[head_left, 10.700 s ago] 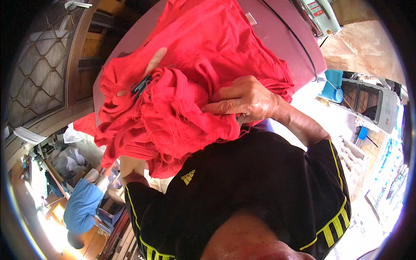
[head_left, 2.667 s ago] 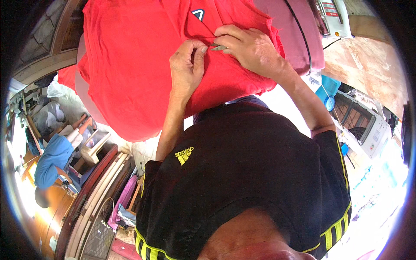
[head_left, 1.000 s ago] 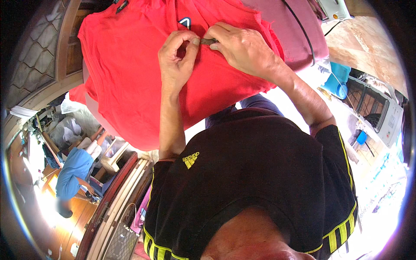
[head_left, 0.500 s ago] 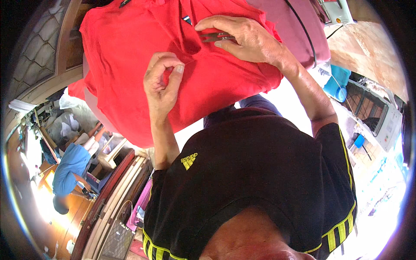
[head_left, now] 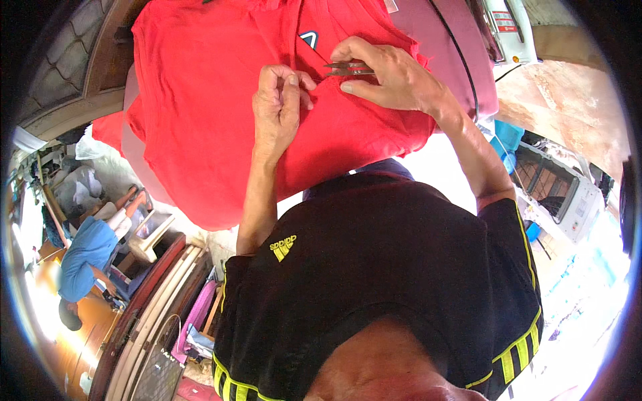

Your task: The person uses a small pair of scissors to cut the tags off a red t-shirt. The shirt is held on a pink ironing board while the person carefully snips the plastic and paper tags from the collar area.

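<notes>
A red garment (head_left: 200,120) lies spread over a padded, mauve-covered board (head_left: 491,77), with soft folds and a small dark-and-white patch (head_left: 309,39) near its far middle. My right hand (head_left: 404,77) is closed around small dark metal thread snips (head_left: 351,65), whose points face left, just over the cloth. Close to those points, my left hand (head_left: 276,110) has its thumb and forefinger pinched together, the other fingers curled. Whatever it pinches is too fine to make out. Both hands are above the garment, a short gap apart.
A black cord (head_left: 461,50) runs across the board's right side. At the far right stands a white appliance (head_left: 515,33). Long boards or frames (head_left: 144,317) lean at the lower left. Beyond them, another person in a blue top (head_left: 87,260) bends over something.
My left hand has moved right and slightly up, nearer the snips. My right hand has shifted a little right and down with the snips, and more of the patch shows.
</notes>
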Tool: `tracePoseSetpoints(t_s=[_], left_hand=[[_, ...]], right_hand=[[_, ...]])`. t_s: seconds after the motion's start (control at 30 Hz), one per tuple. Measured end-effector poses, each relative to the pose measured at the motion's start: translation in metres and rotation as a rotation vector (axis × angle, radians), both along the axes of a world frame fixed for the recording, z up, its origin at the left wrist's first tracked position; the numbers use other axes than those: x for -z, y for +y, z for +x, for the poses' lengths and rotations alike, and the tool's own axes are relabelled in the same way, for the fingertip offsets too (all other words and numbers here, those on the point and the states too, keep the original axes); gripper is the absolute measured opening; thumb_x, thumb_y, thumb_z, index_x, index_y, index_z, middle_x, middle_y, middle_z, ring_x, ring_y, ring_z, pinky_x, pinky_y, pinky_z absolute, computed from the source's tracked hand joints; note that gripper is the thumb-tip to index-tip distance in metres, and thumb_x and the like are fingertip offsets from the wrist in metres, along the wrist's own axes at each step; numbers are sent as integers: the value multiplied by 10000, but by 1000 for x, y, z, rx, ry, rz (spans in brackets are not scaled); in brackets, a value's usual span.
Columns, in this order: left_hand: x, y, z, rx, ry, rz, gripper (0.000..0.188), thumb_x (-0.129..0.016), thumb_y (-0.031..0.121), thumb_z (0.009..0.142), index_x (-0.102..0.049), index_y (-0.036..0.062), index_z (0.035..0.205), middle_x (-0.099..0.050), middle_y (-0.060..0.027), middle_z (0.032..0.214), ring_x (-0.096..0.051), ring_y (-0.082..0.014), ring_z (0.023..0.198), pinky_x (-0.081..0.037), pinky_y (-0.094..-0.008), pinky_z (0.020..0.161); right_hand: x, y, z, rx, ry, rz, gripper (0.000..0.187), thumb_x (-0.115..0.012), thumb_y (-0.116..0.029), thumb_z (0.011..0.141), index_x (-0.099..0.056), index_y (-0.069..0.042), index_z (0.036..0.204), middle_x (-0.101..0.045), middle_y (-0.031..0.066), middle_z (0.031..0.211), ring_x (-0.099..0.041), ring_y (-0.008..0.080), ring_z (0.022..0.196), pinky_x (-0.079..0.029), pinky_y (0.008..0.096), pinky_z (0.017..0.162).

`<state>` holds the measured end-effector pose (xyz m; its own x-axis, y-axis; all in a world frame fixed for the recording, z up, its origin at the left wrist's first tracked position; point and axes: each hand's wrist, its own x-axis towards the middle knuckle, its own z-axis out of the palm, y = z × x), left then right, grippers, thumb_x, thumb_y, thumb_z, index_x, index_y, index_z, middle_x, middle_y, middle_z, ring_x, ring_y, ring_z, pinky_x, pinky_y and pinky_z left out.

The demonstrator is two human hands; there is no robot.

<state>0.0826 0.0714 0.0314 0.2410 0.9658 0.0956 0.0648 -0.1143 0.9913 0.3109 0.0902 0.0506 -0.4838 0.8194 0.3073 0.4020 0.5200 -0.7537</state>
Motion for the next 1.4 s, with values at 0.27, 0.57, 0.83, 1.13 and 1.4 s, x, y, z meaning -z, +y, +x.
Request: tracePoseSetpoints(t_s=[0.27, 0.57, 0.83, 1.13, 1.4], left_hand=[[5, 1, 6, 2, -57, 9, 53, -434, 73, 1061, -480, 57, 1082, -641, -72, 898, -536, -75, 626, -454, -221, 572], [-9, -14, 4, -196, 1, 50, 36, -510, 46, 1021, -518, 41, 987, -569, -6, 813, -497, -46, 623, -423, -217, 552], [-54, -37, 1, -34, 370, 86, 254, -763, 9, 804, -703, 0, 1051, -693, -73, 954, -615, -147, 769, -507, -288, 705], [10, -3, 18, -75, 366, 336, 250, -696, -5, 862, -682, 28, 1110, -704, -114, 899, -670, -203, 772, -520, -311, 670], [-1, -14, 29, -201, 512, 221, 60, -613, 24, 934, -610, 25, 994, -635, -150, 845, -632, -281, 711, -509, -354, 660]], right_hand=[[-13, -10, 0, -33, -229, -4, 204, -643, -168, 927, -536, -56, 1060, -677, 130, 940, -691, 319, 888, -543, 434, 720], [-8, 6, 1, -133, -278, -19, 184, -613, -158, 941, -525, -55, 1064, -679, 129, 939, -686, 323, 901, -529, 421, 730], [0, 25, 13, -159, 38, -369, 353, -660, -10, 918, -494, -27, 1229, -703, 98, 1017, -685, 162, 1006, -519, 320, 876], [2, 16, 9, -63, -154, -207, 326, -654, -102, 944, -495, -37, 1221, -704, 159, 1009, -705, 272, 987, -547, 372, 814], [-4, 9, 21, -188, -282, -29, 216, -579, -190, 962, -516, -51, 1114, -678, 211, 981, -667, 396, 907, -513, 505, 748]])
